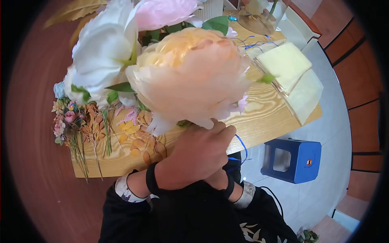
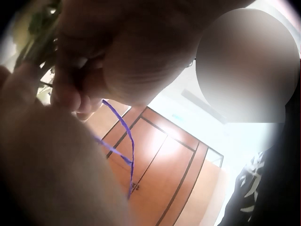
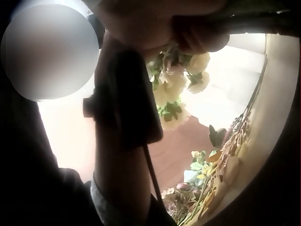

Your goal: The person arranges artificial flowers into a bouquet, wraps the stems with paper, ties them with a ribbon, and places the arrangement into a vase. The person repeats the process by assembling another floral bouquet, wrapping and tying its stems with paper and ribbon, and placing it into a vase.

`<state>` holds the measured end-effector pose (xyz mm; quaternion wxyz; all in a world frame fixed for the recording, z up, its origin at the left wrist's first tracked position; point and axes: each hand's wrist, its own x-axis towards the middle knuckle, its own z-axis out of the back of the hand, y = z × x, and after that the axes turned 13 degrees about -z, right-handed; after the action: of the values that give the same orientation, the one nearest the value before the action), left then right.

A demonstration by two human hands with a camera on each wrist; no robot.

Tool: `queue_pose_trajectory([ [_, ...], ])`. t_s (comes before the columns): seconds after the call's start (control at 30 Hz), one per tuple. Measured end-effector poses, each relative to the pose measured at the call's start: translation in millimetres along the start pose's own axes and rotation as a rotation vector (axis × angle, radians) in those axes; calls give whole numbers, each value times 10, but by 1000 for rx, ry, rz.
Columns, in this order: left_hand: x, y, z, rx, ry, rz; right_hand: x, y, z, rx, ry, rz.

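Note:
A bouquet of large artificial flowers fills the middle of the head view, with a peach bloom [image 1: 190,77] in front, a white bloom [image 1: 99,56] to its left and a pink one [image 1: 166,14] behind. Just under the peach bloom, my left hand [image 1: 194,152] crosses over the right, its fingers curled at the bouquet's base and pinching a thin blue tie [image 1: 244,148] that trails off to the right. Green stems [image 2: 35,56] show between the hands in the left wrist view. My right hand [image 1: 215,179], mostly hidden below the left, grips the stems.
Loose small flowers [image 1: 65,117] and dried leafy sprigs [image 1: 137,133] lie on the left of the wooden table [image 1: 259,133]. Pale yellow wrapping sheets [image 1: 287,65] are at its right, near more blue ties [image 1: 259,41]. A blue stool [image 1: 306,162] stands on the floor at right.

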<state>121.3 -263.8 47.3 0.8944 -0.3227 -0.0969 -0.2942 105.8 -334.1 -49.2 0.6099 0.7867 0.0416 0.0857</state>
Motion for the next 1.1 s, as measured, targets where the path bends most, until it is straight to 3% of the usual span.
queue_pose_trajectory([
  [0.13,66,24,-75,134,180,44,-51,46,37,113,56,-268],
  [0.2,96,29,-106,-34,-137,-126,-43,76,53,178,80,-394],
  [0.23,88,8,-55,-32,-127,-141,-25,93,65,215,82,-451],
  [0.3,-65,-39,151,-108,-302,-202,21,134,97,295,75,-557],
  [0.37,-677,393,84,-193,-577,-184,49,186,150,363,83,-675],
  [0.4,-651,417,64,-195,-581,-185,69,234,172,359,84,-674],
  [0.47,-597,444,23,-884,-642,667,98,362,187,533,229,-793],
  [0.5,-617,481,-55,-879,-675,679,88,390,178,518,255,-812],
  [0.57,-611,562,-227,-1647,-352,808,72,426,145,594,413,-848],
  [0.6,-546,527,-219,-1647,-382,810,62,437,137,585,434,-864],
  [0.67,-347,382,-123,-1637,-247,683,48,460,137,563,389,-890],
  [0.7,-413,493,-281,-1664,-339,562,56,474,136,573,386,-876],
  [0.83,-489,604,-321,-1983,-494,565,57,474,134,579,359,-874],
  [0.9,-482,560,-236,-1739,-576,830,58,452,106,572,295,-872],
  [0.93,-512,574,-267,-1740,-575,830,45,414,93,572,294,-872],
  [1.0,-612,597,-372,-1731,-852,827,4,315,84,572,183,-759],
  [1.03,-642,576,-366,-1733,-855,827,-4,297,86,569,183,-760],
  [1.1,-715,508,-342,-1738,-870,674,-42,268,102,619,201,-744],
])
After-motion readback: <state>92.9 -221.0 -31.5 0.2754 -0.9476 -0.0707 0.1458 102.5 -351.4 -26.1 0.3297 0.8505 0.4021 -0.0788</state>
